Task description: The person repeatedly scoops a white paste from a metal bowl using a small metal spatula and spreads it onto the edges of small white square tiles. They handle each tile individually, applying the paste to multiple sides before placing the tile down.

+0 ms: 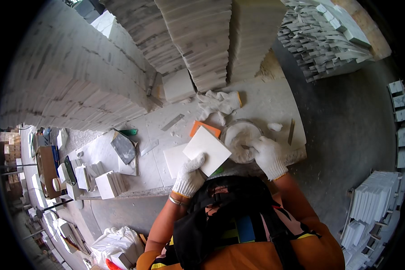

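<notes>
My left hand (190, 174), in a white knitted glove, is closed on a white square tile (208, 148), its thumb lying over the tile's face. Another white tile (172, 158) lies partly beneath it on the slab table. My right hand (270, 156), gloved too, reaches over a round bowl (224, 136) of white paste. Its fingers are bent together at the bowl's right side; a small dark shape shows by the fingertips, too small to name. An orange block (213, 129) sticks out behind the held tile.
A spare pair of white gloves (218, 103) lies beyond the bowl. Tall stacks of stone tiles (193, 40) wall off the far side. Metal strips (173, 122) lie on the table (153, 175). Small tiles (110, 184) stand at left; more racked tiles (371, 198) stand right.
</notes>
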Demonstrator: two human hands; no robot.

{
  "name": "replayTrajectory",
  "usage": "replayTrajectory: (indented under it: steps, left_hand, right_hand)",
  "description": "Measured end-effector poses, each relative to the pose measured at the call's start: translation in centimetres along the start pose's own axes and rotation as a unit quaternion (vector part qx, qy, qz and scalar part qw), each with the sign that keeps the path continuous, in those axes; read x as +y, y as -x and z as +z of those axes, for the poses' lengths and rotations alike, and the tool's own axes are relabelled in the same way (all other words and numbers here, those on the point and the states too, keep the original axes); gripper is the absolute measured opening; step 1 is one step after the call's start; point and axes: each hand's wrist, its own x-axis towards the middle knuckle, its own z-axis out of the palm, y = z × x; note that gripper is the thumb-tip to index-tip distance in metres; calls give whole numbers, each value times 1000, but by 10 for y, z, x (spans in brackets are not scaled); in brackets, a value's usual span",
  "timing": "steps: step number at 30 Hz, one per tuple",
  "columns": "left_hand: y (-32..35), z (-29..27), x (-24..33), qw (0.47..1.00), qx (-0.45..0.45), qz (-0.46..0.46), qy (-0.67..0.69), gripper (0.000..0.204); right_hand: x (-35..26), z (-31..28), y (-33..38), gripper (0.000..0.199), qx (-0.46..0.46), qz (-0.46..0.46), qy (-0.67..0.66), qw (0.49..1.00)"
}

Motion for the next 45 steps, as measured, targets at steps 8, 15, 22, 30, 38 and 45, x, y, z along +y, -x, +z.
replayTrajectory:
  steps: [8, 15, 22, 30, 38, 45]
  left_hand:
    - [24, -20, 16, 990, 72, 98, -74, 56]
    - [56, -34, 38, 959, 160, 115, -203, 43]
    - [66, -41, 40, 946, 202, 110, -228, 36]
    - [64, -42, 50, 935, 167, 86, -302, 35]
    - [56, -50, 61, 931, 155, 40, -328, 37]
    - [57, -60, 63, 939, 133, 49, -314, 38]
  right_hand:
    - [-25, -13, -15, 20, 50, -49, -4, 998]
    - [-79, -10, -67, 33, 15, -137, -67, 988]
    - [-99, 20, -59, 41, -96, -236, -30, 967]
    - [-126, 30, -39, 68, -190, -212, 138, 949]
    - [-129, 57, -32, 63, -163, -229, 192, 940]
    - [-125, 37, -29, 61, -155, -168, 15, 973]
